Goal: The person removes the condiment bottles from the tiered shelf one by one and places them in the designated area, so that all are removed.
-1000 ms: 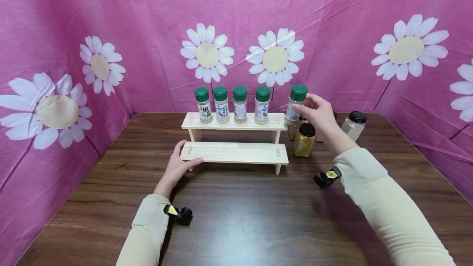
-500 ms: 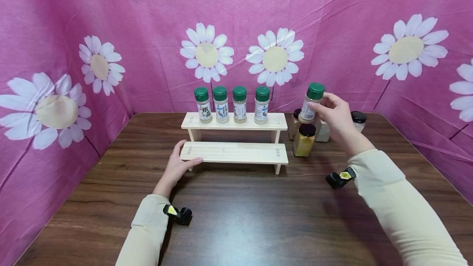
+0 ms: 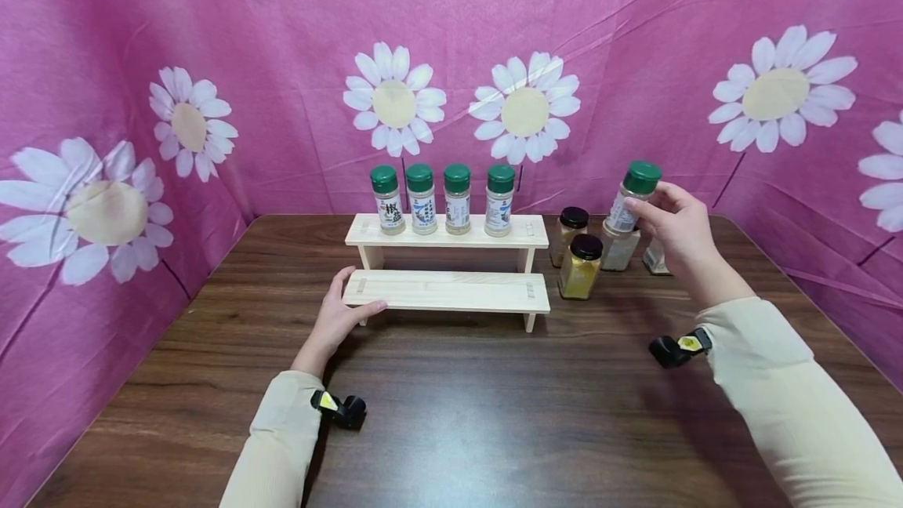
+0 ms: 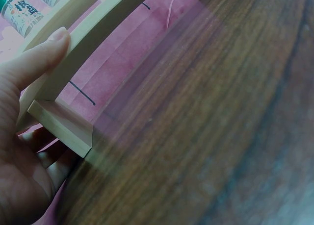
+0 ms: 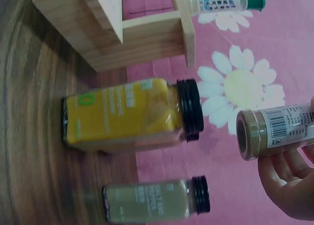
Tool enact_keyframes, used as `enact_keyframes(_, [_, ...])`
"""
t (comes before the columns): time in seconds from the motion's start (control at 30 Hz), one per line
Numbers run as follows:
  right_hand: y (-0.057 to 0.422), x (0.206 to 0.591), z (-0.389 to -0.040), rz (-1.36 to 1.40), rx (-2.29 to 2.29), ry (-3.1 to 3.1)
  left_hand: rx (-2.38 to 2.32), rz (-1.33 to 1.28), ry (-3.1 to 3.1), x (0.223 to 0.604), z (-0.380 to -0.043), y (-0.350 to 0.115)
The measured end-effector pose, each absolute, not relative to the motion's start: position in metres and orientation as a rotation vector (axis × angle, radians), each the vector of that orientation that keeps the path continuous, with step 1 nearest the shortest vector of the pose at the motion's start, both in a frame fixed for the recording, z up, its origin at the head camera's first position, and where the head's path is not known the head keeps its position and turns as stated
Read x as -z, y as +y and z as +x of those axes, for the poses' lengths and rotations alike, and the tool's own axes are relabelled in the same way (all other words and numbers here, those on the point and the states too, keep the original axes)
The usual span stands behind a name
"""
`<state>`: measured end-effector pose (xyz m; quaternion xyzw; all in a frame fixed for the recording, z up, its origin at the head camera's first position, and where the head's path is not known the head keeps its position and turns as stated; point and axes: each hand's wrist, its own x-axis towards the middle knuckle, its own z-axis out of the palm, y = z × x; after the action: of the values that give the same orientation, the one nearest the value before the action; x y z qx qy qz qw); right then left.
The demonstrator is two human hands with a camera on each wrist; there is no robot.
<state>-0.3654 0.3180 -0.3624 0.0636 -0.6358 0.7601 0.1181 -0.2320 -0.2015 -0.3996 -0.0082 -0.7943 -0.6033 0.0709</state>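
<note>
My left hand [image 3: 337, 321] grips the left end of a two-tier wooden spice rack [image 3: 444, 291], thumb on the lower shelf and fingers round its end. In the left wrist view, the fingers lie behind a short rack leg [image 4: 64, 127]. To the right of the rack, my right hand [image 3: 687, 230] holds a green-capped spice jar [image 3: 640, 179], slightly tilted, above the black-lidded jars. The right wrist view shows its base and barcode label [image 5: 289, 126]. Several matching green-capped jars [image 3: 458, 202] stand in a row on the upper shelf.
Right of the rack stand a yellow jar [image 3: 580, 269], a brown jar [image 3: 568, 237] and a pale jar [image 3: 618, 249], with black lids on the first two. Another jar [image 3: 656, 259] is mostly hidden behind my right hand. A pink daisy curtain [image 3: 451, 38] hangs behind the table.
My right hand has carried the green-capped jar rightward, away from the upper shelf's right end and over the black-lidded jars. My left hand stays on the rack.
</note>
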Motion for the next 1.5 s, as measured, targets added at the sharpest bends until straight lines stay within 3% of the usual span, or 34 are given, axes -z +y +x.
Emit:
enact_keyframes(0.43, [0.366, 0.418, -0.379, 0.146, -2.136, -1.818, 1.797, -0.016, -2.413, 0.400, -0.233, -0.202])
enact_keyframes(0.6, [0.359, 0.415, -0.359, 0.147, -2.184, -1.825, 1.801, -0.002, -2.410, 0.400, -0.233, -0.202])
enact_keyframes(0.83, [0.322, 0.380, -0.306, 0.162, -2.317, -1.741, 1.798, -0.006, -2.412, 0.400, -0.233, -0.202])
enact_keyframes(1.2, [0.323, 0.415, -0.312, 0.057, -2.235, -1.744, 1.795, -0.006, -2.411, 0.400, -0.233, -0.202])
enact_keyframes(1.5, [0.299, 0.402, -0.288, 0.013, -2.226, -1.788, 1.818, -0.015, -2.399, 0.399, -0.232, -0.200])
